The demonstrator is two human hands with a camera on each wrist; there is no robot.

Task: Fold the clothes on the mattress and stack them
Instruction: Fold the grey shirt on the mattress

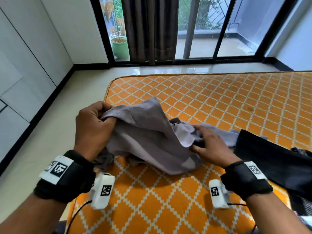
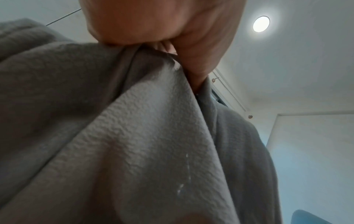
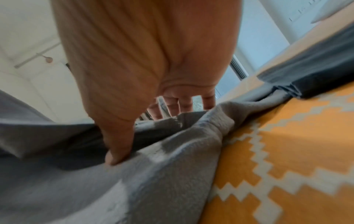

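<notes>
Head view shows the orange diamond-patterned mattress (image 1: 219, 102) with a crumpled grey textured cloth garment (image 1: 145, 132) on its near-left part and a black folded garment (image 1: 270, 157) just right of it. Left hand (image 1: 92, 127) grips a bunched edge of the grey garment, raised off the mattress; left wrist view confirms fingers curled round the fold, cloth hanging below. Right hand (image 1: 211, 146) lies flat on the garment's lower part, fingers spread; right wrist view shows the thumb (image 3: 116, 145) pressing the cloth.
</notes>
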